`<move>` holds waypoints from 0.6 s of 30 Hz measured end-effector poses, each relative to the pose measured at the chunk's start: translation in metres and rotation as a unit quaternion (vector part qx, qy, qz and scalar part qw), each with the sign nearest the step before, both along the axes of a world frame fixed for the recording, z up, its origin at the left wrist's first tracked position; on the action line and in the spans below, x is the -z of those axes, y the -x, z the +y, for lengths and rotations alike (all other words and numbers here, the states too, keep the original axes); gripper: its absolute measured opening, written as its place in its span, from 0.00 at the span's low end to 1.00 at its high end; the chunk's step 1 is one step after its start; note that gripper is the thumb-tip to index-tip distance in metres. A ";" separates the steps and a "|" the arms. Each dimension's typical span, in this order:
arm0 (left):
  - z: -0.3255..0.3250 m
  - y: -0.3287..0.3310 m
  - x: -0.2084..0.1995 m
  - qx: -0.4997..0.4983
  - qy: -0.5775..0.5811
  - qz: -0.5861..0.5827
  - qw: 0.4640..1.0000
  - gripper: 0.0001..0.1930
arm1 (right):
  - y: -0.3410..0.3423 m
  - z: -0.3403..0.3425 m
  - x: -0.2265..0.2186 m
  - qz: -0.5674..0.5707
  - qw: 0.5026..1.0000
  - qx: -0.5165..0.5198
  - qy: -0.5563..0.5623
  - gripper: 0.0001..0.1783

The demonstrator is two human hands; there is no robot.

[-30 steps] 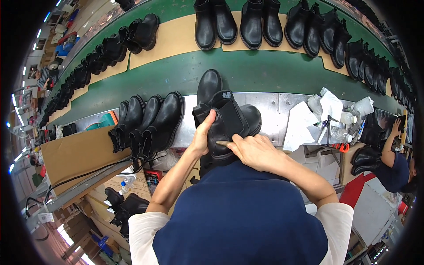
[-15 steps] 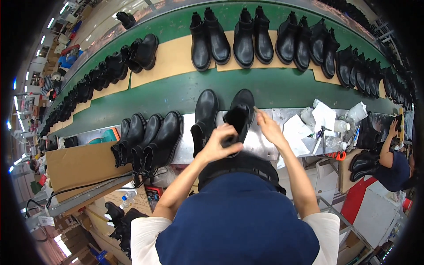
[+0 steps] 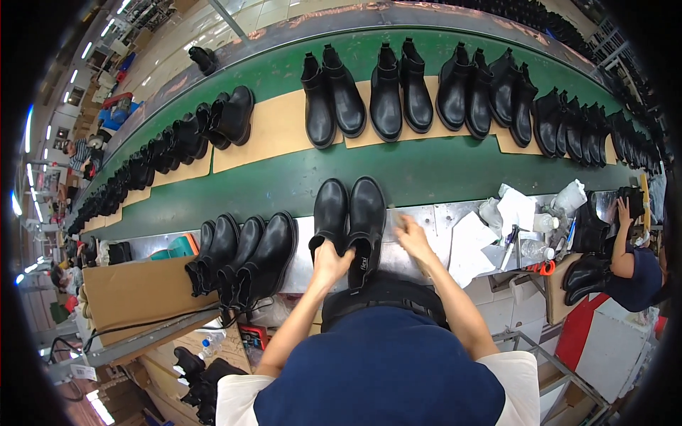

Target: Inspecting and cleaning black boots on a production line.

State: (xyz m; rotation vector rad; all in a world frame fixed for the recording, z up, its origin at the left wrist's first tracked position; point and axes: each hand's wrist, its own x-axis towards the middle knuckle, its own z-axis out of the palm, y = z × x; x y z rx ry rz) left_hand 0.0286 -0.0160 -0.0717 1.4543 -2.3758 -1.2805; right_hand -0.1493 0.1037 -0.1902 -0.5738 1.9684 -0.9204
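Observation:
A pair of black ankle boots stands side by side in front of me, the left boot (image 3: 330, 207) and the right boot (image 3: 366, 202), toes pointing away over the green belt. My left hand (image 3: 331, 264) is closed on their upper shafts, its fingers at the left boot's opening and its thumb against the right boot. To the right of the pair, my right hand (image 3: 414, 240) hangs above the metal ledge (image 3: 426, 261), fingers drawn together. Motion smears its fingertips, and whatever small thing they hold cannot be made out.
More black boots (image 3: 266, 252) stand on the ledge at left, beside a brown cardboard box (image 3: 138, 287). Rows of boots (image 3: 387, 96) line the green belt (image 3: 277, 170) on tan sheets. White paper (image 3: 472, 245) and plastic bottles (image 3: 534, 250) lie at right. A co-worker's arm (image 3: 621, 238) reaches in at far right.
The right boot has moved left and now stands close beside the left one. My left hand has shifted from the right boot's shaft to both boots. My right hand has drawn slightly left and nearer.

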 end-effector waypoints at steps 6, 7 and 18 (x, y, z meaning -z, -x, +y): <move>-0.028 -0.027 0.041 -0.125 0.048 0.031 0.991 0.12 | 0.053 0.070 -0.004 0.333 0.933 0.101 -0.092 0.27; -0.040 -0.026 0.032 -0.147 0.030 0.039 0.988 0.12 | 0.057 0.078 0.000 0.375 0.916 0.085 -0.112 0.30; -0.285 0.039 -0.018 -0.219 0.212 0.111 0.946 0.17 | 0.053 0.080 0.008 0.418 0.895 0.089 -0.126 0.37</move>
